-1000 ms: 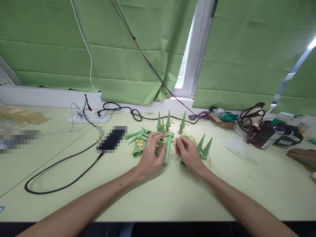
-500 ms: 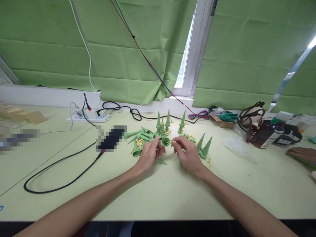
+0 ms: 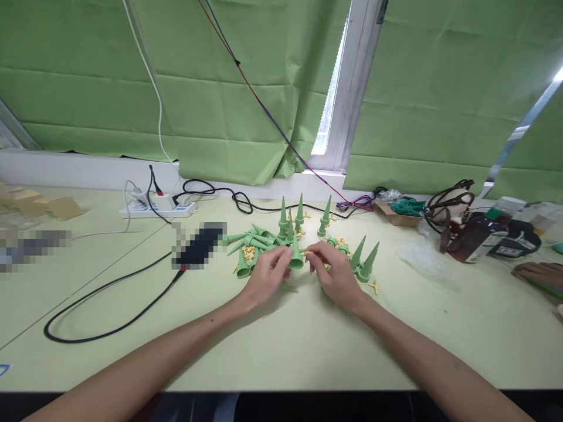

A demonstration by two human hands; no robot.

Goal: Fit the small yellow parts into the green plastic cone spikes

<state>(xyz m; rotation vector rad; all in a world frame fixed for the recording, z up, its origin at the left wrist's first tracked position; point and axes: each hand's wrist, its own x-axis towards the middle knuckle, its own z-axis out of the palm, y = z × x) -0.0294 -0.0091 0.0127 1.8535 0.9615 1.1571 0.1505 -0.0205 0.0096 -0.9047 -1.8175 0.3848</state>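
My left hand (image 3: 269,269) pinches a hollow green plastic spike (image 3: 296,258), its wide mouth turned down and toward me. Close to its right side, my right hand (image 3: 333,268) holds a small yellow plastic fitting (image 3: 307,253) between thumb and fingertips. Whether the fitting touches the spike I cannot tell. Left of my left hand lies a heap of green spikes (image 3: 253,239) with small yellow fittings (image 3: 248,254) among them. Several capped spikes stand point up behind my hands, and two more upright spikes (image 3: 365,266) stand beside my right hand.
A loose yellow T-shaped fitting (image 3: 375,287) lies right of my hand. At left are a blurred dark device (image 3: 200,245) with a black cable and a power strip (image 3: 158,210). To the right stand a dark bottle (image 3: 472,237) and clear plastic wrap (image 3: 426,264). Another person's hand (image 3: 539,274) rests far right.
My left hand has tilted the green spike, so its open mouth now faces down instead of toward me. My right hand stays nearly in place with the yellow fitting.
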